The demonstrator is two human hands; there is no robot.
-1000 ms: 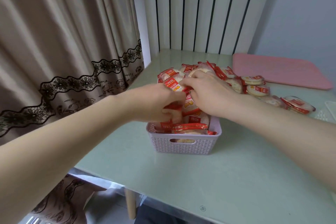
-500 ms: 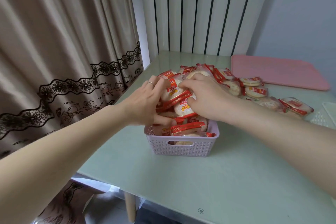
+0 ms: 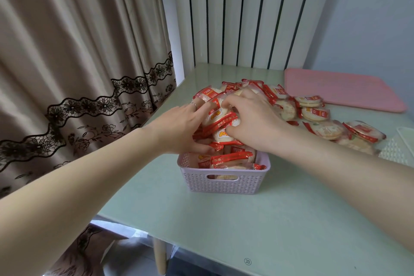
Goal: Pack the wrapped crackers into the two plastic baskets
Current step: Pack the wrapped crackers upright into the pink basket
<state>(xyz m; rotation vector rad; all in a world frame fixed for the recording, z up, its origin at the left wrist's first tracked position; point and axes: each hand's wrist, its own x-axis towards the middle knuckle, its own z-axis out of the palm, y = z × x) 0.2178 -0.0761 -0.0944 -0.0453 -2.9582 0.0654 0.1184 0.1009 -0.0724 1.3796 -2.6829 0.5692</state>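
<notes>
The basket (image 3: 224,182) is heaped above its rim with packets (image 3: 220,119), and both hands (image 3: 179,127) (image 3: 255,123) cover the heap. Loose packets (image 3: 324,129) crowd the surface (image 3: 257,226) to the right up to the pink tray (image 3: 342,88). Bare surface lies in front of and left of the basket.

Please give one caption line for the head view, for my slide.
Both hands, left and right, gather wrapped crackers above a lilac basket.

Pale green table (image 3: 280,219) — lilac basket (image 3: 226,182), loose crackers (image 3: 313,113), pink tray (image 3: 342,88)
</notes>
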